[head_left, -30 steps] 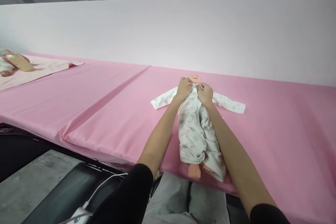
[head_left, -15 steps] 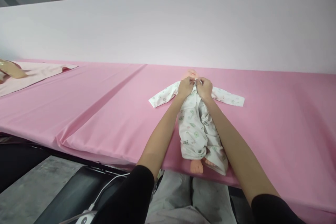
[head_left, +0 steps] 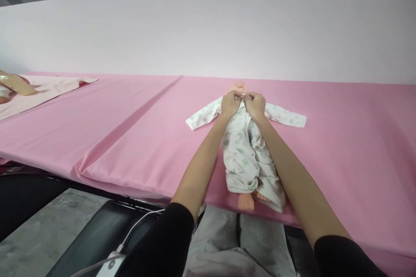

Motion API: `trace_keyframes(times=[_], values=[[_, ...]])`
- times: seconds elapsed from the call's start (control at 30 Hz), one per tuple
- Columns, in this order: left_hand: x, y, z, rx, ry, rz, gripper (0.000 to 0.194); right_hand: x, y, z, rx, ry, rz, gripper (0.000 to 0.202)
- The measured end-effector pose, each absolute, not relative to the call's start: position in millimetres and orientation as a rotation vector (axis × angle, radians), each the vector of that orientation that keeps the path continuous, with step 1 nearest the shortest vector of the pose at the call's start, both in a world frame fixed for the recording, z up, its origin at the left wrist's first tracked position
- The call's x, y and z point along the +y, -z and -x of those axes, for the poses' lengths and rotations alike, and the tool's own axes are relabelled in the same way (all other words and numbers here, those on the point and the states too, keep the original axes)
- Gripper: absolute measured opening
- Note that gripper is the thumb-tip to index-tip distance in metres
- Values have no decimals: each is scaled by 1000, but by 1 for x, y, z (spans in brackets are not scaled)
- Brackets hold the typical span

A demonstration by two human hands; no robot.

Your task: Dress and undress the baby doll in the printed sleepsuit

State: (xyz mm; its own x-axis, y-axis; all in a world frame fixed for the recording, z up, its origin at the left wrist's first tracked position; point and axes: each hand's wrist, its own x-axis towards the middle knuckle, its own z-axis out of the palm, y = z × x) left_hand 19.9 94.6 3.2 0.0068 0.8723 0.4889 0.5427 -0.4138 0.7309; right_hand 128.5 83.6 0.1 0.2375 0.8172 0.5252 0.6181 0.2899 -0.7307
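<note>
On the pink sheet lies a baby doll (head_left: pixel 246 201) on its back, its head away from me and its feet near the front edge. It wears a white printed baby outfit (head_left: pixel 241 160) with long sleeves spread to both sides. At the neckline my left hand (head_left: pixel 231 103) pinches the collar from the left. Opposite it, my right hand (head_left: pixel 255 104) grips the collar's other side, close to the first hand. Both hands cover the doll's neck, and the fastening between the fingertips is too small to make out.
A pink sheet (head_left: pixel 136 138) covers the table, with a raised fold on the left. Behind it stands a white partition (head_left: pixel 208 30). At far left another doll (head_left: pixel 17 84) partly shows on a pale cloth (head_left: pixel 61 86). A white power strip (head_left: pixel 112 264) with a cable lies below left.
The camera view has tilted slightly downward. Both hands stay at the doll's collar, with only a small shift of the fingers.
</note>
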Motion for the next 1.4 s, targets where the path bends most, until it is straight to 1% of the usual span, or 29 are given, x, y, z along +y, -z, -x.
trace_keyframes(times=[0.17, 0.23, 0.33, 0.4, 0.53, 0.7, 0.87, 1.0, 1.1, 1.3, 1.4], values=[[97, -2, -19, 1440, -1400, -1968, 9, 84, -1, -130, -1471, -194, 1431, 43], [97, -2, -19, 1434, -1401, -1961, 9, 85, -1, -131, -1480, -208, 1440, 40], [96, -3, -18, 1434, -1379, -1946, 9, 85, 0, -132, -1505, -237, 1424, 28], [94, -4, -18, 1441, -1358, -1941, 10, 85, 0, -133, -1505, -267, 1418, 25], [93, -5, -18, 1495, -1314, -1933, 14, 84, -2, -133, -1492, -316, 1441, 28], [95, -2, -18, 1519, -1325, -1922, 13, 84, -3, -134, -1504, -308, 1481, 26], [93, -1, -19, 1566, -1349, -1909, 27, 86, -1, -135, -1536, -265, 1474, 22], [88, -5, -20, 1600, -1317, -1863, 23, 86, -1, -135, -1567, -228, 1456, 23], [87, -6, -21, 1621, -1305, -1841, 23, 86, -1, -135, -1587, -221, 1460, 23], [89, -5, -20, 1591, -1331, -1840, 22, 88, -1, -135, -1588, -212, 1507, 18], [88, -6, -21, 1609, -1323, -1829, 22, 89, 0, -134, -1598, -188, 1512, 19]])
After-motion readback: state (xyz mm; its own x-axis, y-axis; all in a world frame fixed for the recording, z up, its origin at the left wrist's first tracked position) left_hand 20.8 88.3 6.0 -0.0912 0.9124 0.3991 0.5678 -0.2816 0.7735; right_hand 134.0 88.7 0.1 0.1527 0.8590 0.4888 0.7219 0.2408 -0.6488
